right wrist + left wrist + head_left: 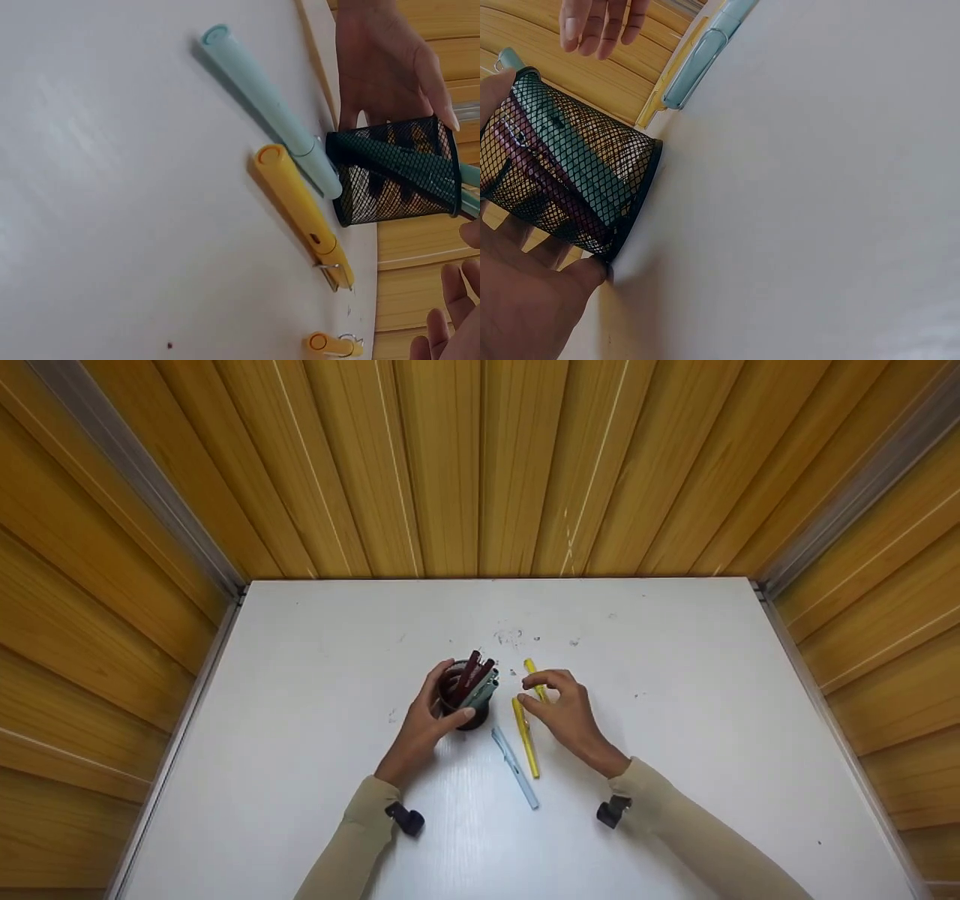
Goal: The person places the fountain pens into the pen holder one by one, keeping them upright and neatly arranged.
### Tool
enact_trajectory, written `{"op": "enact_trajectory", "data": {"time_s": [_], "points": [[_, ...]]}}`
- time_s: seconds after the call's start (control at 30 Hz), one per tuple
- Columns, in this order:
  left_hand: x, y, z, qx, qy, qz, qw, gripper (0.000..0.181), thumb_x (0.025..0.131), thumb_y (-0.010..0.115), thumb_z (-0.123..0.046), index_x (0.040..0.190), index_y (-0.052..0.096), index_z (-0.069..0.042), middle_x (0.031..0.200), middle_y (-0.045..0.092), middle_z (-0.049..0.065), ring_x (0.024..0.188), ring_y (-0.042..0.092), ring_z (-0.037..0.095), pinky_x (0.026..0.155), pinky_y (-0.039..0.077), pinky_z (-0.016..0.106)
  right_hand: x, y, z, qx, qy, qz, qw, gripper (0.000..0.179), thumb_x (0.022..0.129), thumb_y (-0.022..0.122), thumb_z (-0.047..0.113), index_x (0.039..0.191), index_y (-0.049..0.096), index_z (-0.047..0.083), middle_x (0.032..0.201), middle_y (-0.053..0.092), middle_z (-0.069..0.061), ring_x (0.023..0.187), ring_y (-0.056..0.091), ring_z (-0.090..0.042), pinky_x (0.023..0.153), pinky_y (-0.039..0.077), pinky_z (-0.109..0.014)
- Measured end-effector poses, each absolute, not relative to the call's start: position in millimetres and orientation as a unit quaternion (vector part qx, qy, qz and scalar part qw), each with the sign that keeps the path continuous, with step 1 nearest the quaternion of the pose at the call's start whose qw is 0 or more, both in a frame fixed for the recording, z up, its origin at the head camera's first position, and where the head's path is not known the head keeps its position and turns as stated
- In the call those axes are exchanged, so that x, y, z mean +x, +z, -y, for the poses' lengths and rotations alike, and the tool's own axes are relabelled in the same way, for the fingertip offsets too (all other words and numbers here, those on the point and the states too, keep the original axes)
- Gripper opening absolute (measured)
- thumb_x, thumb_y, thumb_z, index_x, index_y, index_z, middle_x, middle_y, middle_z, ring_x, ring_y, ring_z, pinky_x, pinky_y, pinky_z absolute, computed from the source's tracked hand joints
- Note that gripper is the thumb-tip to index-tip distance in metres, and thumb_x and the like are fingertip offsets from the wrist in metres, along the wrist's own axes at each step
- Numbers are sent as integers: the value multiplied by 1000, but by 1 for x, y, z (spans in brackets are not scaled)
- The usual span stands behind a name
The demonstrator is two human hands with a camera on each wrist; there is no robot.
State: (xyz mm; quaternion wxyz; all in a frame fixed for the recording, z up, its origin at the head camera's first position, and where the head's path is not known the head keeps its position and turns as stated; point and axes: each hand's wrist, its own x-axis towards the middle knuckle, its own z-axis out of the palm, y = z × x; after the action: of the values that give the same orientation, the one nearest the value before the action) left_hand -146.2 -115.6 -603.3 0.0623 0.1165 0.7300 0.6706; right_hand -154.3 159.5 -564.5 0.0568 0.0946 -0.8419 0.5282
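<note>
My left hand [424, 724] grips a black mesh pen cup [641, 161] round its side, with the thumb across the front. Inside the cup stand dark red pens [466, 669] and green pens [484, 694], leaning to the right. Just right of it, my right hand [571, 721] hovers with thumb and forefinger bent and apart, nothing between them. Under and beside these fingers lie two yellow pens, a nearer one [527, 742] and a farther one [530, 665] partly covered by the hand. A light blue pen [516, 769] lies left of the nearer yellow pen.
Everything stands on a white table [300, 675] with small dark marks beyond the cup. Yellow wood-look panels [450, 472] rise behind the table and at both sides. Each sleeve carries a small black wrist device [405, 818].
</note>
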Motion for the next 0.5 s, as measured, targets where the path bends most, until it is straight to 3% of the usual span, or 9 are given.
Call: {"op": "enact_trajectory", "data": {"time_s": [0.17,0.5], "points": [[-146,-603,116,120,671,-729,62,92,100,84,-31,175,30,-27,168,46,5,159,41,28,132,29,54,-158,-571,-169,89,514,852,53,25,93,88,4,115,79,-1,110,78,-5,123,62,-29,112,47,-53],[-145,-604,116,117,667,-733,62,90,100,84,-33,173,32,-32,167,47,5,159,40,27,132,29,55,-164,-583,-181,92,491,865,40,29,93,89,8,119,78,1,120,75,-10,132,56,-33,119,42,-58]]}}
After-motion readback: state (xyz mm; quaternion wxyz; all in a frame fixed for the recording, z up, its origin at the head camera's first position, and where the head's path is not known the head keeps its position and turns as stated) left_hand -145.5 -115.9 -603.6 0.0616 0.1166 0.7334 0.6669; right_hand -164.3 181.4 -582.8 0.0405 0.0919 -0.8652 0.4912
